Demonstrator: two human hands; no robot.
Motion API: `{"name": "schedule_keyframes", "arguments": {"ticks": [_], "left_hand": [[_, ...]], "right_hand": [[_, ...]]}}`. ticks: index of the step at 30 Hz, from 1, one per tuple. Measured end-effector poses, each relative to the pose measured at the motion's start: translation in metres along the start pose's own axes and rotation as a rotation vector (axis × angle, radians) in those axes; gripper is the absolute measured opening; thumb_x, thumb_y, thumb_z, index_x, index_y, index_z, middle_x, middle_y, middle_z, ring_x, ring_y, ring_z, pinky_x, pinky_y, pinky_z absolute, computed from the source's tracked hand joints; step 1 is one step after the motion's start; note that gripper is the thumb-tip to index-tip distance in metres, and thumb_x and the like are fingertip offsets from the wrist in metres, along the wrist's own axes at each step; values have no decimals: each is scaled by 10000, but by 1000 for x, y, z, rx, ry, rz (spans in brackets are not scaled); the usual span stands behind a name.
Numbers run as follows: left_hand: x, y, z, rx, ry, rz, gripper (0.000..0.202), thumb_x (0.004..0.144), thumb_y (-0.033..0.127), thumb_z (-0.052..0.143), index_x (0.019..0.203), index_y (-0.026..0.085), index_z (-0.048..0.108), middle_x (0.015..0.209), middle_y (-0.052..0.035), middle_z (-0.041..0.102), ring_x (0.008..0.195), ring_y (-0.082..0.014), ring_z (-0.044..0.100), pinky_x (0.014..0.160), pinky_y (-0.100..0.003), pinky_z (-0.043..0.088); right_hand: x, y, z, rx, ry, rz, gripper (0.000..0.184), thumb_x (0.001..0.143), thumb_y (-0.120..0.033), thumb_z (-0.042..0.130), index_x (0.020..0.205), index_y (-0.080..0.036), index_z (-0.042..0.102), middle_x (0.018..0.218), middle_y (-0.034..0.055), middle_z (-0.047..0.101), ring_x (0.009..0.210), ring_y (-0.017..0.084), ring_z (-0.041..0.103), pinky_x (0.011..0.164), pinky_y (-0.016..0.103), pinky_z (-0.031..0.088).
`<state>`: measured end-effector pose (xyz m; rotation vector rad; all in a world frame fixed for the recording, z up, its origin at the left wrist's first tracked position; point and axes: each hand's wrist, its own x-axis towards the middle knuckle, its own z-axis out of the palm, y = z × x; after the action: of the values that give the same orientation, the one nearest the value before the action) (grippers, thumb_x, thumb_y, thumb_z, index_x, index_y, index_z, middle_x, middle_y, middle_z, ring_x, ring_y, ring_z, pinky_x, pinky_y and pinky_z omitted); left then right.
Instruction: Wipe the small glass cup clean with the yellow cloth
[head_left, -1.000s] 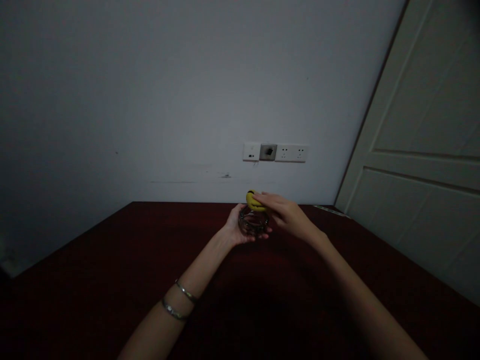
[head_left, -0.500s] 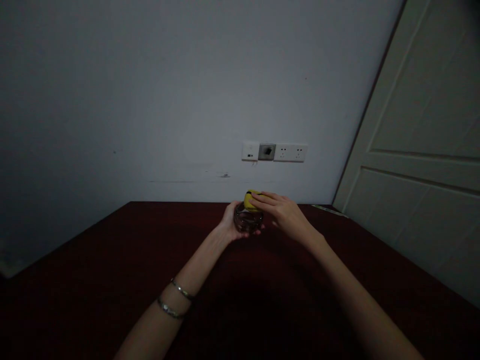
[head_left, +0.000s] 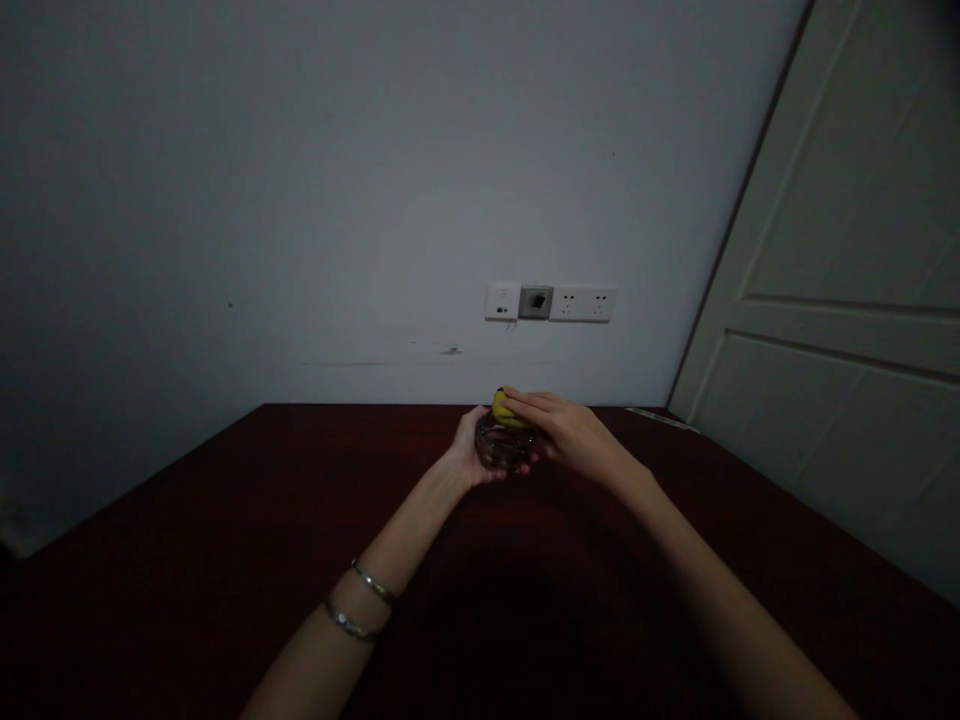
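Note:
My left hand point(head_left: 466, 455) is closed around a small, clear glass bowl point(head_left: 504, 453), supporting it from the left side and below, with fingertips showing under its base. The bowl is raised above the dark red table and its mouth tilts towards me. My right hand point(head_left: 574, 430) grips a soft, yellow sponge-like pad point(head_left: 505, 408) with a dark edge. The pad presses at the bowl's far rim and partly covers the opening. Dim light hides the bowl's finer details, and the right fingers cover part of the pad.
The dark red table point(head_left: 360, 440) reaches back to a pale wall point(head_left: 360, 200). Sockets point(head_left: 581, 304) and a grey wall plate point(head_left: 535, 302) sit above its far edge. A panelled door point(head_left: 847, 330) stands on the right. A thin, pale strip point(head_left: 661, 419) lies at the far right corner.
Both hands have shifted slightly right and down with the bowl. The yellow pad has moved a little lower on the rim and looks more bunched under the right fingers.

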<state>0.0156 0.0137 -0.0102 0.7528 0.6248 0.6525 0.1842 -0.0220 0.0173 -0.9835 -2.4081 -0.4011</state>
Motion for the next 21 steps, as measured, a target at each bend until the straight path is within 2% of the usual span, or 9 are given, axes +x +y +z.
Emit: {"name": "schedule_keyframes", "arguments": {"ticks": [5,9,17,21], "left_hand": [[-1,1,-1,20,9,10,516,801,464,319,835,52,627,655,-227,654,464,-263,628,309,-218,286],[-3,2,2,14,51,33,504,801,451,305,817,63,625,632,-211,652,443,-256,621,301,-208,271],[0,1,7,-73,137,76,437,792,388,299,802,79,608,598,-180,646,415,-247,604,284,-202,274],[3,2,5,-176,195,162,408,794,375,319,788,86,607,572,-153,644,423,-239,612,283,-213,315]], "right_hand": [[-2,0,-5,8,-19,18,687,700,38,486,1336,-216,436,1386,73,470,1181,217,524,955,388,472],[-1,-6,-11,1,-32,57,660,713,14,519,1332,-203,444,1358,90,500,1134,238,555,912,402,501],[-1,-9,-12,-13,-48,77,678,706,27,498,1336,-216,434,1329,99,529,1114,237,568,896,394,500],[-4,-6,-9,-14,-67,118,728,659,68,456,1334,-206,442,1302,115,551,1103,244,579,900,391,491]]}}
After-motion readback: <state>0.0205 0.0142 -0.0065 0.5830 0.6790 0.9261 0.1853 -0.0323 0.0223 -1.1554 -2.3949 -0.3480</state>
